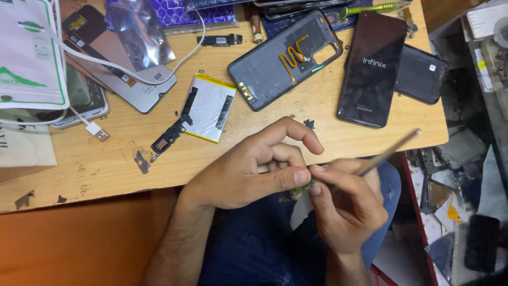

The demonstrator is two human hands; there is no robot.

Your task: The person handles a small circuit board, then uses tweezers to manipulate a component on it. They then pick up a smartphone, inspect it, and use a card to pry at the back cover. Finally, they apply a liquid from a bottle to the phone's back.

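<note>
My left hand [254,167] pinches a small green circuit board [297,191] between thumb and fingers, just below the table's front edge. My right hand [346,204] grips a thin stick-like tool [389,153] whose working end meets the board; the tool's far end is blurred. On the wooden table [106,169] above my hands lie a silvery flat battery [209,106] with a black plastic bracket [172,135] across it, a dark grey phone back frame [286,58] with an orange flex cable, and a powered-on black phone [373,69].
A white cable with a plug [97,130] runs across the left of the table over a phone screen panel [132,85] and white pouches [29,53]. A black back cover [420,74] sits at the right edge. Scrap parts litter the floor [460,201] at right.
</note>
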